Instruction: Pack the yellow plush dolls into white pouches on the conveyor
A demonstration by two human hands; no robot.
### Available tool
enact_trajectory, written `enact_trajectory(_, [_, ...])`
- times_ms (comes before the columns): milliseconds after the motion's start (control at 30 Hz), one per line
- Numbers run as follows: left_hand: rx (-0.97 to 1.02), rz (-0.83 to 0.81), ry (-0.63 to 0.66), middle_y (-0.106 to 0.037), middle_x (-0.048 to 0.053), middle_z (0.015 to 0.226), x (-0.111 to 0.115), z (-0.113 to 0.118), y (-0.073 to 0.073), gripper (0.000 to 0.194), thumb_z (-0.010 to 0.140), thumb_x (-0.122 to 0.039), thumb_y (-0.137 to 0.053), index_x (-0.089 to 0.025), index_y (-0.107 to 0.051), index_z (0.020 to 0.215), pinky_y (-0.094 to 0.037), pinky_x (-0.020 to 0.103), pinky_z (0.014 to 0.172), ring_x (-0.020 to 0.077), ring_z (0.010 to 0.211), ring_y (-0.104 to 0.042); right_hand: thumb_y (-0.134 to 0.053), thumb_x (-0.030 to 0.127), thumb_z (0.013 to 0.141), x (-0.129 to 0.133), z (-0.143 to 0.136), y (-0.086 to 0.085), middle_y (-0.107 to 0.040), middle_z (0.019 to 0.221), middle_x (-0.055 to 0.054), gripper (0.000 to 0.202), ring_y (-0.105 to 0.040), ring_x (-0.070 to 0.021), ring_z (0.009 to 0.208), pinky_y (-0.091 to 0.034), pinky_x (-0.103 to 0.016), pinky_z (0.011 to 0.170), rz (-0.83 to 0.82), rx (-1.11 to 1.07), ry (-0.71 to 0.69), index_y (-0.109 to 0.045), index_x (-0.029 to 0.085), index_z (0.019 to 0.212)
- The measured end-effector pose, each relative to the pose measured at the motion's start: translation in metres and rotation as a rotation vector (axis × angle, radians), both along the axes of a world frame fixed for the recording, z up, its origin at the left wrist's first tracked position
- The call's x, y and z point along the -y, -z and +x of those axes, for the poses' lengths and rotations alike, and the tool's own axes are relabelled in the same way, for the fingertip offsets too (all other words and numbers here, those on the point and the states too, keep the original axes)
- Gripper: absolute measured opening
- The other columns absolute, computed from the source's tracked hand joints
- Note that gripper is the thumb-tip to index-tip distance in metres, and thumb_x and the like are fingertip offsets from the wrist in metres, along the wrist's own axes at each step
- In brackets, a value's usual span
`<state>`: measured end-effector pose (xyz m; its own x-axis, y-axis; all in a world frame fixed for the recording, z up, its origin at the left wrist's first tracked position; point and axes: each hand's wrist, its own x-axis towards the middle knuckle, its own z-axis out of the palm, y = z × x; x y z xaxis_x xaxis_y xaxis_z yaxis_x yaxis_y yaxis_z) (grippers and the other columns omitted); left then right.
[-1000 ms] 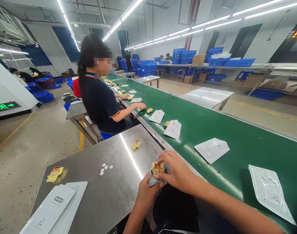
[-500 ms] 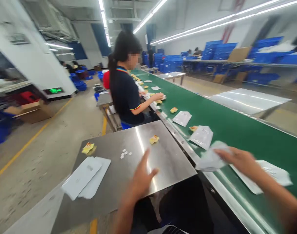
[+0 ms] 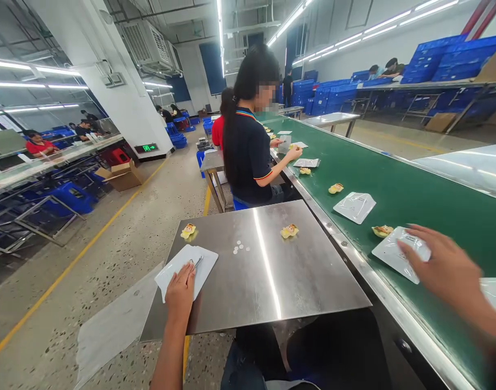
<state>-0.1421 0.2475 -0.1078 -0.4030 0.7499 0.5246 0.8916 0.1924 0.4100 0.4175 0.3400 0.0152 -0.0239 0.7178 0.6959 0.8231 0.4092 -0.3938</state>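
My left hand rests on white packets at the left of the metal table, its fingers close together at the top one. Out on the green belt, my right hand has its thumb and fingers around the edge of a white packet. A yellow figure piece touches that packet's far side. Two more yellow pieces, one at the left and one at the right, lie on the table with several small white discs between them.
A person in a dark shirt sits ahead beside the belt, handling packets. Another packet and yellow piece lie farther up the belt. The belt's metal rail runs along the table's right edge.
My left hand has moved left from over the table onto the packets. My right hand no longer carries a blurred packet above the rail; it is at a packet on the belt. The view has shifted.
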Motion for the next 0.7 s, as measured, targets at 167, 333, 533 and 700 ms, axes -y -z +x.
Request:
enact_trajectory(167, [0.046, 0.037, -0.016, -0.067, 0.009, 0.116, 0.005, 0.002, -0.002, 0.034, 0.089, -0.035, -0.04, -0.02, -0.065, 0.107, -0.03, 0.046, 0.109, 0.0253, 0.112, -0.058, -0.051, 0.028, 0.09, 0.019, -0.149, 0.006, -0.054, 0.127, -0.006, 0.026, -0.054, -0.0245, 0.113, -0.045, -0.046, 0.097, 0.062, 0.108, -0.399, -0.055, 0.028, 0.115])
enact_trajectory(333, [0.084, -0.029, 0.072, -0.062, 0.005, 0.125, 0.01, 0.005, -0.01, 0.036, 0.089, -0.03, -0.039, -0.023, -0.062, 0.115, -0.033, 0.044, 0.108, 0.0229, 0.119, -0.054, -0.05, 0.024, 0.09, 0.028, -0.236, 0.02, -0.056, 0.125, -0.008, 0.022, -0.056, -0.0198, 0.111, -0.049, -0.039, 0.094, -0.015, 0.092, -0.73, -0.059, 0.021, 0.11])
enact_trajectory(533, [0.046, 0.096, 0.161, -0.067, 0.006, 0.118, 0.031, 0.019, -0.03, 0.038, 0.091, -0.029, -0.035, -0.02, -0.063, 0.115, -0.025, 0.044, 0.113, 0.0231, 0.117, -0.057, -0.05, 0.03, 0.091, 0.028, -0.295, 0.017, -0.053, 0.129, -0.01, 0.034, -0.051, -0.0195, 0.116, -0.045, -0.039, 0.097, -0.003, 0.105, -0.896, -0.051, 0.02, 0.123])
enact_trajectory(700, [0.402, -0.073, 0.466, -0.072, 0.006, 0.107, 0.078, 0.061, -0.064, 0.034, 0.086, -0.037, -0.048, -0.026, -0.066, 0.112, -0.048, 0.039, 0.092, 0.0269, 0.098, -0.066, -0.053, 0.035, 0.089, 0.05, -0.3, -0.004, -0.064, 0.101, -0.008, 0.026, -0.059, -0.0191, 0.095, -0.047, -0.032, 0.081, -0.014, 0.442, -1.013, -0.06, 0.018, 0.108])
